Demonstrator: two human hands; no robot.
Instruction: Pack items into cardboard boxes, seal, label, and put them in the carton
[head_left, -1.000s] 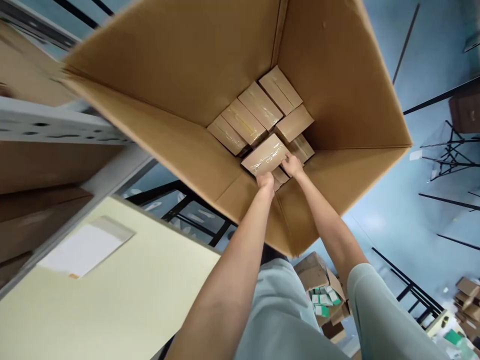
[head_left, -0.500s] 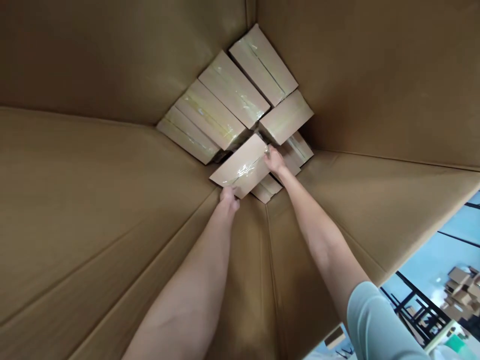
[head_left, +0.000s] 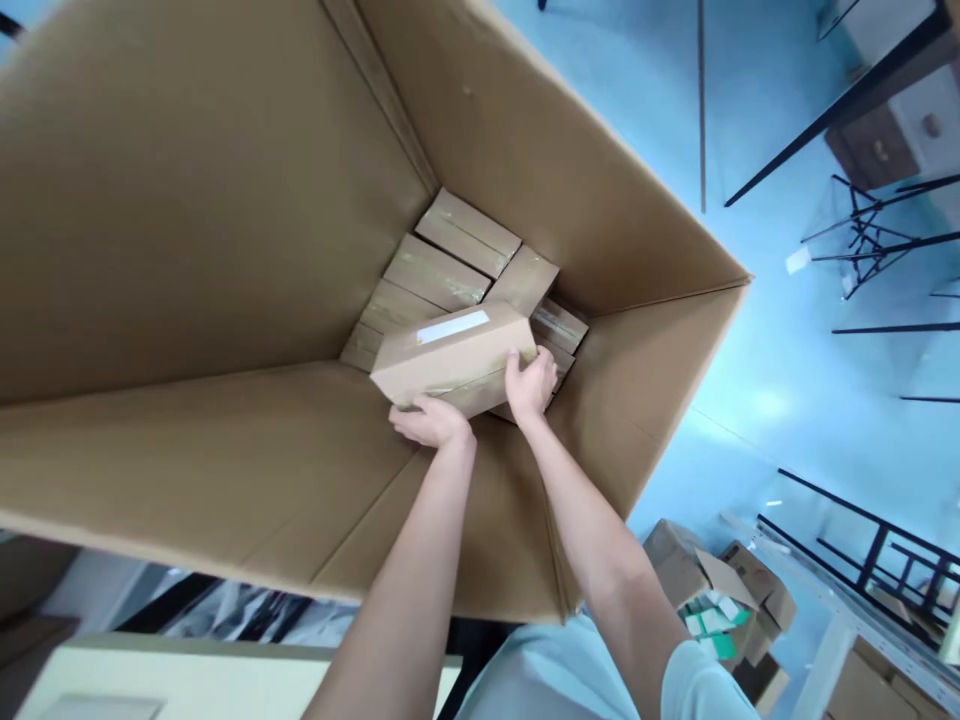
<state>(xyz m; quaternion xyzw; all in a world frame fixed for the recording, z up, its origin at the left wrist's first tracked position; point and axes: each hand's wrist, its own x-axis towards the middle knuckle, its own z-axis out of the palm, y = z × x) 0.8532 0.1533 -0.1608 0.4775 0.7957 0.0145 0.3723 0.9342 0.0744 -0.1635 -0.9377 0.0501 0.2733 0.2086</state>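
Observation:
Between my hands is a small taped cardboard box [head_left: 465, 365], tilted, with a white label [head_left: 452, 327] on its upper side. My left hand [head_left: 433, 421] grips its near left end from below, fingers wrapped round the lower edge. At the right end my right hand [head_left: 531, 383] is closed on it, thumb on the face towards me. The box is held up inside a deep, large carton [head_left: 225, 200]. Beneath and beyond it lie several similar taped boxes [head_left: 439, 270] on the carton's floor, some of them partly hidden behind the held box.
The large carton's walls rise around my arms, with its right rim [head_left: 690, 390] at that side. Outside on the blue floor stand an opened box with green-and-white packets [head_left: 712, 620] and black metal frames [head_left: 870, 550]. A pale surface [head_left: 187, 675] is at lower left.
My hands have raised the box from among the others, and it has turned so its labelled side shows. My view has drawn back, bringing the carton's rim and the floor into sight.

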